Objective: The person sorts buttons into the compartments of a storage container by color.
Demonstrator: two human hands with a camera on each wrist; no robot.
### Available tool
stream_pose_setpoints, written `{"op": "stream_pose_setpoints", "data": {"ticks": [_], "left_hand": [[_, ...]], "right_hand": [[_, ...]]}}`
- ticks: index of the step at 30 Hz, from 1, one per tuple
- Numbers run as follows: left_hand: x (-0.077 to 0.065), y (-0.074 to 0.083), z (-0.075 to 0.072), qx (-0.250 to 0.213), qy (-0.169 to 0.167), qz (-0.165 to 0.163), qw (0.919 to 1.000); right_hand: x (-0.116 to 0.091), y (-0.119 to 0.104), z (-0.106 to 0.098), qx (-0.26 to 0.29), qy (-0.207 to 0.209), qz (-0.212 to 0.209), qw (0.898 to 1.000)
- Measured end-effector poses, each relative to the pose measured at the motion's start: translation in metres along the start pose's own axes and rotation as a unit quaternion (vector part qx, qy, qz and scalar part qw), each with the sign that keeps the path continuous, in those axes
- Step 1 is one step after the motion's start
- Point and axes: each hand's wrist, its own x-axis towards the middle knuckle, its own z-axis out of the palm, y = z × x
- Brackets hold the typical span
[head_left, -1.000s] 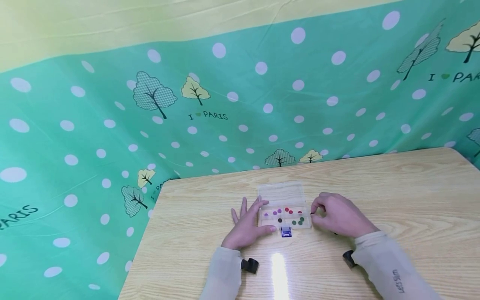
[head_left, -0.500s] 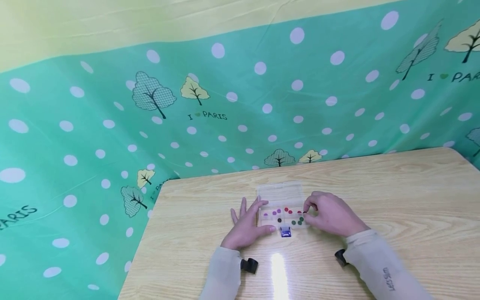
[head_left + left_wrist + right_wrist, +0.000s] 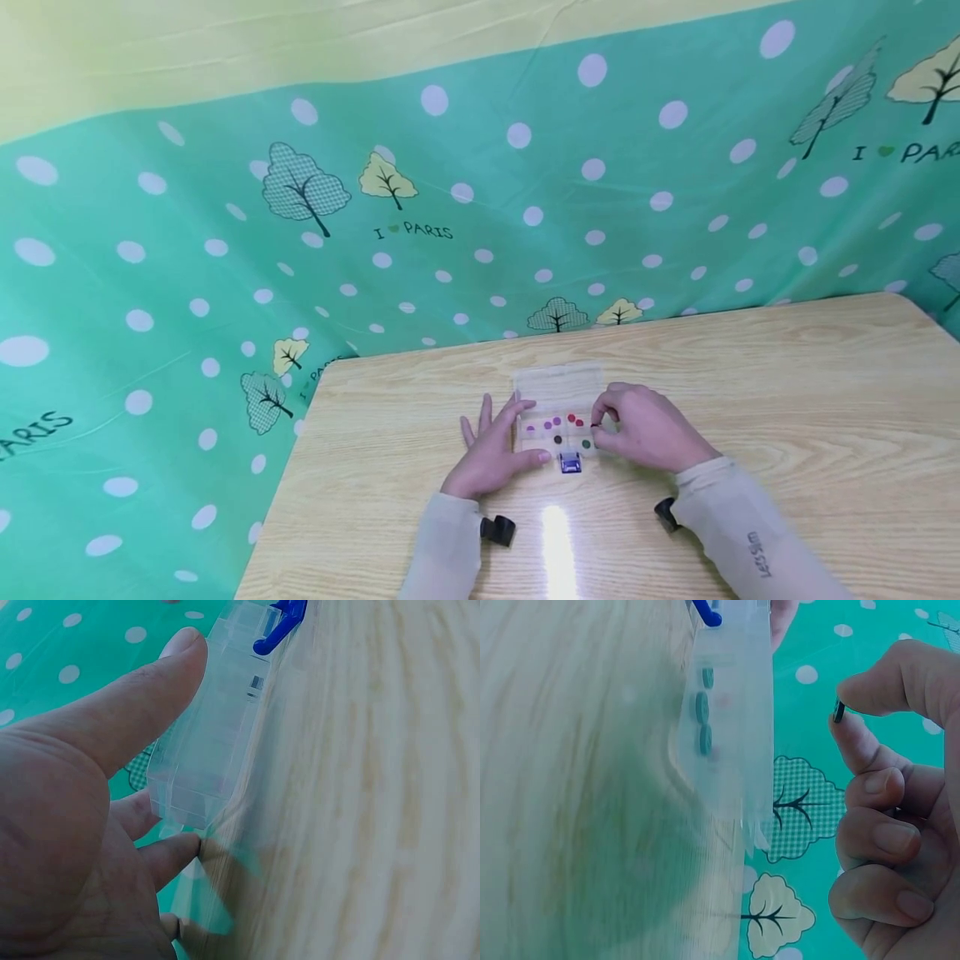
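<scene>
A clear plastic organizer box (image 3: 555,456) stands on the table with its lid raised at the back. My left hand (image 3: 491,454) holds its left end, thumb at the front wall and index finger reaching over the back; the other fingers are spread. Between thumb and index finger, my right hand (image 3: 648,425) pinches a small black disc (image 3: 839,712) above the box's right part. Purple discs (image 3: 548,425), red discs (image 3: 572,418), a black disc (image 3: 557,439) and green discs (image 3: 703,708) lie in separate compartments. My right hand partly covers the right compartments in the head view.
The blue latch (image 3: 570,462) hangs open at the front of the box. A wood-grain table (image 3: 360,483) extends around it. A green dotted cloth (image 3: 450,208) hangs behind the table's far edge.
My right hand has moved left with the black disc, from beside the box to above its right compartments. My left hand stays at the box's left end.
</scene>
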Motion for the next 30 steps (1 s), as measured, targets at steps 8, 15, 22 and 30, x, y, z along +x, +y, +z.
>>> {"op": "stream_pose_setpoints", "data": {"ticks": [8,15,22,30], "left_hand": [[-0.001,0.000,-0.001,0.002,-0.001,0.001,1.0000],[-0.001,-0.001,-0.001,0.001,-0.003,0.003,1.0000],[0.000,-0.001,-0.001,-0.005,-0.003,0.006,1.0000],[-0.001,-0.001,-0.001,-0.008,-0.004,0.006,0.9999]], "right_hand": [[0.004,-0.008,0.006,0.012,-0.007,0.009,1.000],[0.008,-0.013,0.012,0.006,-0.004,-0.001,1.000],[0.012,-0.018,0.017,0.006,-0.007,-0.007,1.000],[0.014,-0.021,0.023,0.015,-0.012,0.001,1.000]]}}
